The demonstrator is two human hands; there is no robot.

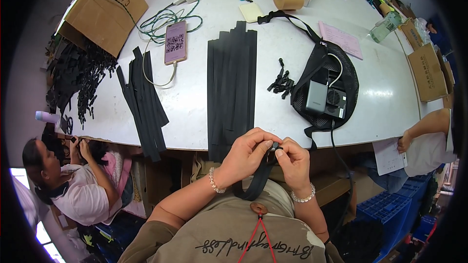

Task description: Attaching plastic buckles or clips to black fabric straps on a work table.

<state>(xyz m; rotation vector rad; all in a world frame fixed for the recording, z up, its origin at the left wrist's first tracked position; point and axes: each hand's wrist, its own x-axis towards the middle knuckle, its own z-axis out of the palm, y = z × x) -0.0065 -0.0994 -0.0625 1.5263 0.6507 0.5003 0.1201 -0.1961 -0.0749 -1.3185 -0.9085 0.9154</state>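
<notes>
Looping down at lower centre of the frame, a black strip [258,182] has its end pinched in the left hand [246,155]. The right hand [295,162], thumb against finger, clamps a small black part [276,145] right beside it. More strips [231,78] lie near the upper centre, a cluster of parts [282,84] to their right.

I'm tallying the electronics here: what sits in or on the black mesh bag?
The black mesh bag carries a grey block, a black vented box and a looped white cable. Whatever lies directly beneath the block and box is covered.
</notes>
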